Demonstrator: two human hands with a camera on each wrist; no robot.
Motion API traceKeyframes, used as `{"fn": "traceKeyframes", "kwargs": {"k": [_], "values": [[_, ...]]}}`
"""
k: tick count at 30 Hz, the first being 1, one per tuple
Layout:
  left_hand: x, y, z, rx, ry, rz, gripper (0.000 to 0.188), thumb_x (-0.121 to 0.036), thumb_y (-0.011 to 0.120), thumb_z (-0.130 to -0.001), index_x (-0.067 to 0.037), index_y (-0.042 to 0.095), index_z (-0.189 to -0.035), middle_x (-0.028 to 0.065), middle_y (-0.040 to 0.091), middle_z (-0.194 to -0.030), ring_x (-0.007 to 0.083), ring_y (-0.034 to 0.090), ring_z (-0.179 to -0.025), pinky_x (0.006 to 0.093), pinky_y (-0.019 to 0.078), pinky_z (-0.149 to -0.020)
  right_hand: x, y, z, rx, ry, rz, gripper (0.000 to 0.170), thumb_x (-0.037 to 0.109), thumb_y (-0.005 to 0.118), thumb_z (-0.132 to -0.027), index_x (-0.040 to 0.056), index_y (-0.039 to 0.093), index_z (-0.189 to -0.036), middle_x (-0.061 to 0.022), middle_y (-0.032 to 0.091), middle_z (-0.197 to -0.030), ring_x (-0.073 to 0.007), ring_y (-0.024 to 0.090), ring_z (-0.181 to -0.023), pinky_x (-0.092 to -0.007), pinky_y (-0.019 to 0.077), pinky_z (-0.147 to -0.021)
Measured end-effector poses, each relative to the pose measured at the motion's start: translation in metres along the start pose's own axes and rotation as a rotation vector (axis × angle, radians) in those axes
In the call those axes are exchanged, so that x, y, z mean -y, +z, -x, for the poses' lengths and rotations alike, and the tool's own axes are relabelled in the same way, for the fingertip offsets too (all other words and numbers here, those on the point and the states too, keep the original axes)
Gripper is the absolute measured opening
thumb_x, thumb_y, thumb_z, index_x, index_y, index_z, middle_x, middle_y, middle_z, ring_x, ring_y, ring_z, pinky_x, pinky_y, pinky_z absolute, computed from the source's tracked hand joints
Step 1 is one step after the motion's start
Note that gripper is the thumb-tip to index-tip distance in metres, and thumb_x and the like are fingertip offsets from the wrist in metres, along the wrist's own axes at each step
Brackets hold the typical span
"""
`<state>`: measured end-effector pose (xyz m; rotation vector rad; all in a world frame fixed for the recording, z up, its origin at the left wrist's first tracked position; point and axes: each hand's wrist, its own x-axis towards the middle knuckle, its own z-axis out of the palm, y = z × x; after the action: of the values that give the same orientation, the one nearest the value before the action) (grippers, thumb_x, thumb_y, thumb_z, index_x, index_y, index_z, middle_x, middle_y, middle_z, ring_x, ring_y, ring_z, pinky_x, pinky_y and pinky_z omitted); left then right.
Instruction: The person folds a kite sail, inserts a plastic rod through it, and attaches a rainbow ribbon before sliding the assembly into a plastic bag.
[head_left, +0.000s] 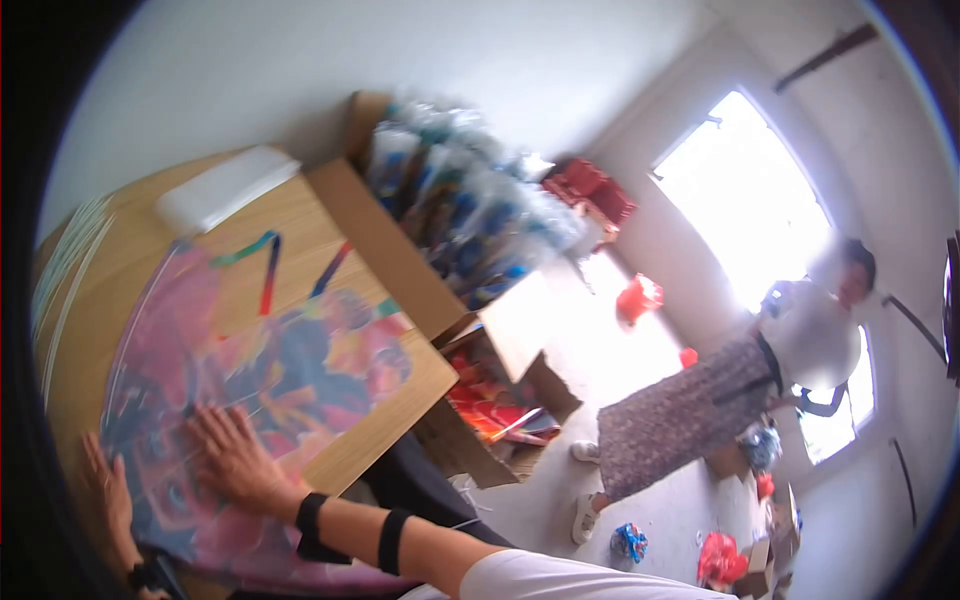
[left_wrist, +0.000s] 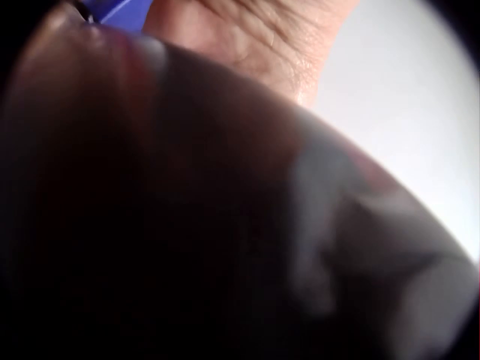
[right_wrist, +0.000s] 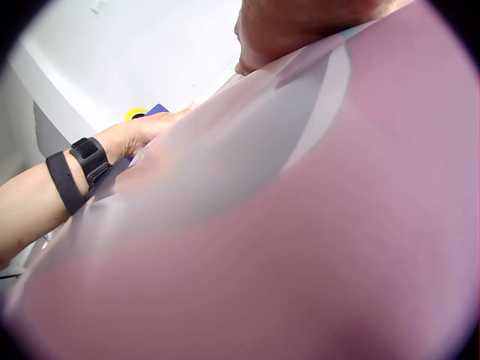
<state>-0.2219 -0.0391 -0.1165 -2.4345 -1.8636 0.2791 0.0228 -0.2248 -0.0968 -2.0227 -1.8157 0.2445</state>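
Note:
A thin printed sheet (head_left: 180, 330), pink with grey and multicoloured patterns, lies on the wooden table. The right hand (head_left: 235, 460) rests on it with fingers spread and fairly straight. At the sheet's left edge is the left hand (head_left: 112, 490), its fingers extended and thumb apart. In the right wrist view the sheet (right_wrist: 300, 247) fills most of the picture, below the right hand (right_wrist: 307, 34) and partly in front of the left hand (right_wrist: 154, 129). A blue object (right_wrist: 156, 110) shows beside the left hand. The left wrist view is mostly dark, with part of the left hand (left_wrist: 255, 41) at the top.
Coloured ribbon strips (head_left: 270, 270), a white stack (head_left: 228, 188) and thin pale rods (head_left: 70, 270) lie on the table (head_left: 400, 425). Beyond its edge stand a box of plastic-wrapped items (head_left: 450, 200) and a lower open box (head_left: 505, 415). A person (head_left: 680, 410) stands at the right.

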Motion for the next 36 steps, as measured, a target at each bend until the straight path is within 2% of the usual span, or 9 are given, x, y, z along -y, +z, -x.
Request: {"fn": "traceKeyframes", "kwargs": {"k": [1, 8, 10, 18, 24, 29, 32, 35, 36], "values": [[-0.034, -0.081, 0.029, 0.148, -0.039, -0.075, 0.061, -0.031, 0.041, -0.101, -0.01, 0.017, -0.154, 0.0152, 0.026, -0.157, 0.0319, 0.024, -0.145, 0.0427, 0.019, -0.118, -0.003, -0.006, -0.001, -0.002, 0.005, -0.018, 0.076, 0.036, 0.057, -0.088, 0.0021, 0.027, -0.149, -0.0196, 0.022, -0.156, -0.0337, 0.019, -0.146, -0.0507, 0.0091, -0.119], [0.002, -0.005, -0.024, -0.198, 0.163, -0.021, 0.069, -0.052, 0.042, -0.097, -0.008, 0.033, -0.149, 0.0125, 0.036, -0.152, 0.0328, 0.044, -0.133, 0.0531, 0.0307, -0.11, -0.002, 0.002, -0.005, 0.011, 0.058, -0.129, 0.069, 0.03, 0.052, -0.088, -0.0023, 0.03, -0.146, -0.0212, 0.022, -0.156, -0.0322, 0.015, -0.148, -0.0502, 0.0053, -0.121], [0.006, -0.001, -0.041, 0.035, 0.107, -0.002, 0.086, -0.073, 0.022, -0.091, -0.017, 0.012, -0.156, 0.0062, 0.007, -0.163, 0.035, 0.019, -0.146, 0.0595, 0.0131, -0.115, -0.006, 0.014, -0.005, -0.066, -0.008, -0.168, 0.074, 0.03, 0.056, -0.082, -0.0033, 0.033, -0.144, -0.0227, 0.025, -0.155, -0.0331, 0.016, -0.147, -0.0512, 0.0049, -0.121], [0.005, -0.006, -0.051, -0.153, 0.306, -0.166, 0.071, -0.053, 0.043, -0.096, -0.012, 0.027, -0.151, 0.0151, 0.026, -0.156, 0.0367, 0.036, -0.138, 0.0615, 0.0285, -0.108, 0.007, -0.014, -0.001, -0.006, 0.003, -0.218, 0.071, 0.026, 0.053, -0.085, -0.0123, 0.031, -0.141, -0.0301, 0.023, -0.152, -0.0367, 0.015, -0.147, -0.0532, 0.0043, -0.12], [0.038, 0.079, -0.101, -0.086, 0.683, 0.54, 0.065, -0.047, 0.048, -0.093, -0.015, 0.037, -0.149, 0.0254, 0.026, -0.153, 0.0385, 0.035, -0.138, 0.0665, 0.0265, -0.105, 0.008, -0.02, -0.003, 0.005, 0.031, -0.21, 0.066, 0.027, 0.051, -0.085, -0.0061, 0.038, -0.14, -0.0265, 0.027, -0.152, -0.036, 0.016, -0.147, -0.0531, 0.0062, -0.12], [0.032, 0.078, -0.065, -0.313, 0.611, 0.453, 0.039, -0.005, 0.044, -0.093, 0.001, 0.053, -0.131, 0.0228, 0.052, -0.134, 0.0366, 0.049, -0.124, 0.0433, 0.0413, -0.102, 0.007, -0.03, 0.004, -0.003, -0.048, 0.042, 0.06, 0.037, 0.049, -0.092, 0.007, 0.039, -0.143, -0.0186, 0.035, -0.149, -0.0355, 0.027, -0.142, -0.0573, 0.0173, -0.115], [-0.027, -0.05, 0.008, -0.363, 0.698, 0.286, 0.013, -0.005, 0.047, -0.087, -0.001, 0.058, -0.092, 0.0195, 0.059, -0.096, 0.0383, 0.055, -0.099, 0.0445, 0.0456, -0.087, 0.001, -0.006, 0.001, -0.133, -0.108, 0.137, 0.059, 0.039, 0.049, -0.093, 0.0078, 0.038, -0.143, -0.0181, 0.038, -0.146, -0.036, 0.033, -0.137, -0.0563, 0.0203, -0.112], [-0.031, -0.012, 0.012, -0.941, 0.731, 0.39, 0.009, -0.01, 0.054, -0.083, -0.008, 0.058, -0.091, 0.0093, 0.061, -0.091, 0.0272, 0.059, -0.095, 0.0399, 0.0488, -0.083, -0.004, 0.002, -0.003, -0.087, -0.081, 0.247, 0.063, 0.043, 0.052, -0.093, 0.0116, 0.036, -0.146, -0.0129, 0.034, -0.152, -0.0293, 0.028, -0.142, -0.0514, 0.0163, -0.115], [-0.038, -0.023, 0.026, -0.777, 0.602, 0.231, 0.008, -0.012, 0.053, -0.085, -0.006, 0.056, -0.086, 0.0115, 0.06, -0.088, 0.0307, 0.06, -0.094, 0.0424, 0.0473, -0.088, -0.004, 0.001, -0.003, -0.052, -0.054, 0.238, 0.066, 0.044, 0.052, -0.093, 0.0127, 0.033, -0.149, -0.0122, 0.032, -0.154, -0.0284, 0.025, -0.144, -0.0497, 0.0126, -0.117]]}}
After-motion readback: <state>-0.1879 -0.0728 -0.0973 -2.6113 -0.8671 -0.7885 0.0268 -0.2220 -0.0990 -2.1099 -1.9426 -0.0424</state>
